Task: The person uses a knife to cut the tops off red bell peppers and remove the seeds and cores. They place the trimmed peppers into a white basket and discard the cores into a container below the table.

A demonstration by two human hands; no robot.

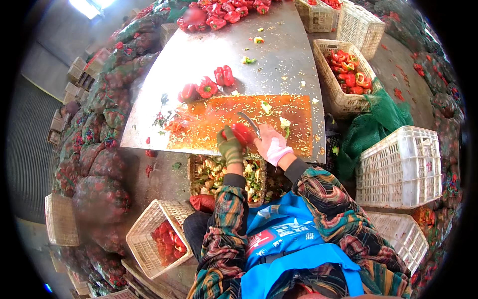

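My left hand, in a green striped glove, grips a red bell pepper above the near edge of an orange cutting mat. My right hand, with pink and white cloth about its palm and wrist, is shut on a knife with a curved blade. The blade points up and left, just beyond the pepper; whether it touches the pepper I cannot tell. Beyond the mat's far edge lie several whole red bell peppers. Pepper cores and pale seeds are scattered over the mat.
The metal table bears a pepper heap at its far end. Below its near edge stands a crate of cores. Crates of cut peppers stand at right and lower left. Green netting hangs at right; filled mesh sacks line the left.
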